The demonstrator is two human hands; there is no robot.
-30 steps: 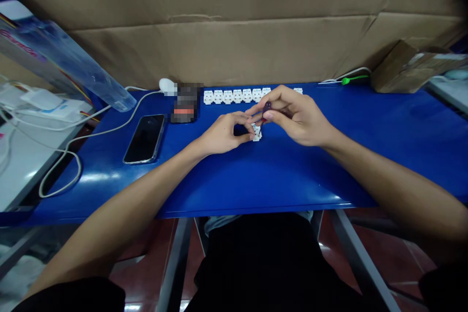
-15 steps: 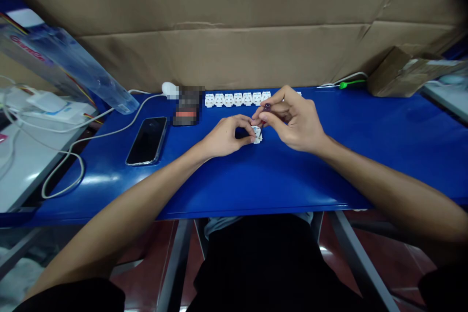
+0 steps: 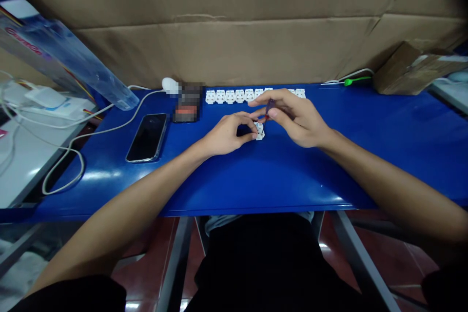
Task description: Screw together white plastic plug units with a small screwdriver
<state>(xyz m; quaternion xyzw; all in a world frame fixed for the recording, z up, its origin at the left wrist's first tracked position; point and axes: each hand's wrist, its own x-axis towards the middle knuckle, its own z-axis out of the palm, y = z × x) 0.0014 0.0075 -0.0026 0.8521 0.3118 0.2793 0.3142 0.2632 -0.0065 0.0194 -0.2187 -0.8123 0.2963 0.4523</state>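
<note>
One large cardboard sheet [image 3: 234, 24] is standing behind the blue table [image 3: 329, 180], closing off its far side. Toward the table's right end, a cardboard box [image 3: 409, 70] is sitting near a small green item [image 3: 353, 80]. Toward its left end, a black phone [image 3: 146, 137] is lying face up, a white cable [image 3: 109, 126] is looping beside it, and a clear plastic sleeve [image 3: 69, 63] is leaning over the corner. A blurred object [image 3: 188, 102] is standing at the far edge, too obscured to identify.

Along that far edge, a row of white blocks [image 3: 237, 96] is running toward the table's centre, its right part partly hidden behind the right hand [image 3: 296, 119]. Nearer the person, one white block [image 3: 259, 131] is sitting apart from the row, at the table's centre.

The left hand [image 3: 226, 134] is curled, its fingers clasping the block's left side. The right hand is pinching a small screwdriver [image 3: 270, 106] with a dark purple handle between thumb and fingers, angled down toward the block. Whether its tip is touching the block is hard to tell at this size.

Judging by this posture, fastening work on the block appears to be in hand. Any turn would call for a seated tip and a steady left-hand hold.
</note>
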